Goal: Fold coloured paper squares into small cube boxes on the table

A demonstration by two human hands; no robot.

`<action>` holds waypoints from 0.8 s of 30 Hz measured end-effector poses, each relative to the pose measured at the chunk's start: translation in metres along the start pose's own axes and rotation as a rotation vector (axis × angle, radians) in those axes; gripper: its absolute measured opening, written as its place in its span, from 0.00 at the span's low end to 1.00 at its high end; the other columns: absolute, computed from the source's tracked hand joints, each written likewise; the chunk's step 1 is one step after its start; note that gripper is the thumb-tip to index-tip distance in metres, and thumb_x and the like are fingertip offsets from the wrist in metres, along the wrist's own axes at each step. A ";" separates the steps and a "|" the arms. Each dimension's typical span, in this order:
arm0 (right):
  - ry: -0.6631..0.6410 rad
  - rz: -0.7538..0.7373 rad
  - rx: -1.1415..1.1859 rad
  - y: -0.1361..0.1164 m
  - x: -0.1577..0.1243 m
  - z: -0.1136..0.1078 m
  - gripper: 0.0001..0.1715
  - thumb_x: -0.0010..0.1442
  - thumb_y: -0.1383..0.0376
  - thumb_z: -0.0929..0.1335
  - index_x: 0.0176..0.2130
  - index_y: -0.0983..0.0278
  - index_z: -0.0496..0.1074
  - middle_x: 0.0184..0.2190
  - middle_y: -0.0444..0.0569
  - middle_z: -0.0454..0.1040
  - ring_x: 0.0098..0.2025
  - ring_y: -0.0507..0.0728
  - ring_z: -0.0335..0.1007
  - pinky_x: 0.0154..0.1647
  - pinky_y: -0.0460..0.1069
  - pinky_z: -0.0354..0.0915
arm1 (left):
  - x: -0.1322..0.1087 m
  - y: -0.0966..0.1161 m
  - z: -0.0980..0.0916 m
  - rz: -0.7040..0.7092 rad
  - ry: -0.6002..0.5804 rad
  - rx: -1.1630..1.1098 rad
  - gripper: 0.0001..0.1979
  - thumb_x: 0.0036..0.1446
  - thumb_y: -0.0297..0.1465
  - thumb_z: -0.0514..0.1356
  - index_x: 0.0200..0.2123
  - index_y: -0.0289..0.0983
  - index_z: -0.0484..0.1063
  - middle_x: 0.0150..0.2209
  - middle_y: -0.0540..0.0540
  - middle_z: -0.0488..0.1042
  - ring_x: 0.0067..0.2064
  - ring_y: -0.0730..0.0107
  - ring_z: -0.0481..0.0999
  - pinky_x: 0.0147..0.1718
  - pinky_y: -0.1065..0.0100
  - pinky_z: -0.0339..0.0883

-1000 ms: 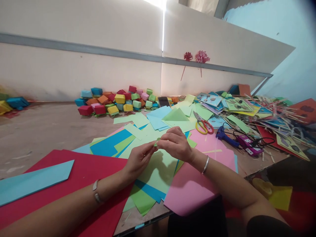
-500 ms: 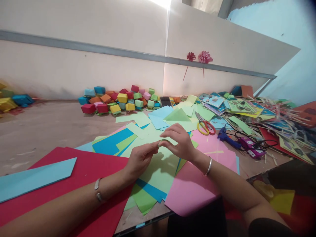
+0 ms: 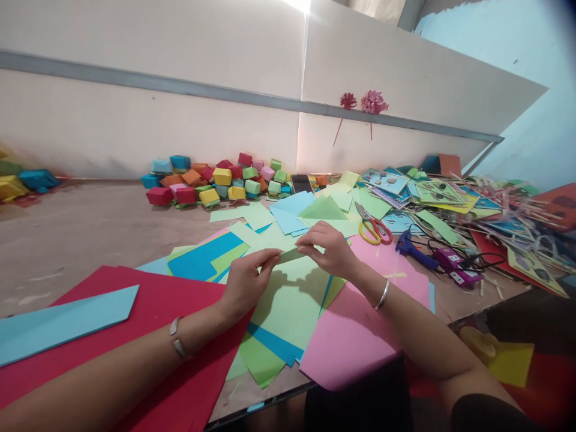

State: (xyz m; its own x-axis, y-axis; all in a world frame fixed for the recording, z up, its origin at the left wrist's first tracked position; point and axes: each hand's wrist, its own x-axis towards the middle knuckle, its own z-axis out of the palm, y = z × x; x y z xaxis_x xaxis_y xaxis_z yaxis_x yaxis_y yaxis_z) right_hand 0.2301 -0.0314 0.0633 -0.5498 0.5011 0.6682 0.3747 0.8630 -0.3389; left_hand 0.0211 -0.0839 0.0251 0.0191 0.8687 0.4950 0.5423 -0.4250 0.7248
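Note:
A small light green paper strip (image 3: 290,254) is held just above the table between both hands. My left hand (image 3: 245,282) pinches its left end with thumb and fingers. My right hand (image 3: 327,247) pinches its right end, fingers curled. Beneath them lies a spread of paper sheets: a light green sheet (image 3: 288,303), a pink sheet (image 3: 355,336), blue sheets (image 3: 202,258) and a large red sheet (image 3: 157,306). Each wrist wears a silver bracelet.
A pile of coloured paper boxes (image 3: 216,180) sits at the back. Scissors with red and yellow handles (image 3: 371,228), a blue glue gun (image 3: 411,247) and a purple device with cables (image 3: 454,264) lie right. Cards and wooden sticks (image 3: 495,216) clutter the far right. The table edge (image 3: 270,402) runs near me.
The hands have drawn slightly apart along the green strip, the left moving left and the right lifting a little. The pinched paper now shows as a longer strip between them.

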 end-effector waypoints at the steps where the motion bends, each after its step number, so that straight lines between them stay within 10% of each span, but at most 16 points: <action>1: -0.017 -0.031 -0.045 0.001 0.000 0.001 0.07 0.65 0.66 0.68 0.34 0.62 0.74 0.28 0.47 0.75 0.34 0.55 0.65 0.40 0.51 0.63 | 0.001 -0.001 0.000 0.014 -0.001 0.027 0.12 0.59 0.37 0.58 0.36 0.39 0.81 0.34 0.45 0.84 0.32 0.62 0.81 0.33 0.66 0.73; 16: -0.128 -0.134 -0.273 -0.010 -0.007 0.019 0.15 0.66 0.67 0.66 0.26 0.63 0.71 0.23 0.46 0.69 0.32 0.54 0.61 0.36 0.50 0.54 | -0.002 -0.004 -0.002 0.194 -0.074 0.195 0.13 0.60 0.39 0.59 0.33 0.42 0.83 0.29 0.45 0.83 0.30 0.63 0.80 0.30 0.68 0.69; 24: -0.365 0.402 0.194 0.009 -0.001 0.008 0.08 0.59 0.70 0.70 0.28 0.66 0.77 0.23 0.41 0.74 0.27 0.48 0.66 0.31 0.44 0.58 | 0.012 -0.013 -0.002 0.038 -0.203 0.063 0.11 0.56 0.37 0.60 0.32 0.41 0.83 0.28 0.46 0.79 0.31 0.64 0.76 0.29 0.68 0.66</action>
State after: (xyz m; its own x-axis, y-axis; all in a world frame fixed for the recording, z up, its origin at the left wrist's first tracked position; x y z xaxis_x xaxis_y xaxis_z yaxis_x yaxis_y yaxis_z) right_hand 0.2280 -0.0236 0.0546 -0.6275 0.7522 0.2012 0.4831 0.5787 -0.6570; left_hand 0.0126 -0.0684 0.0223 0.2056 0.8886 0.4101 0.5894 -0.4470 0.6729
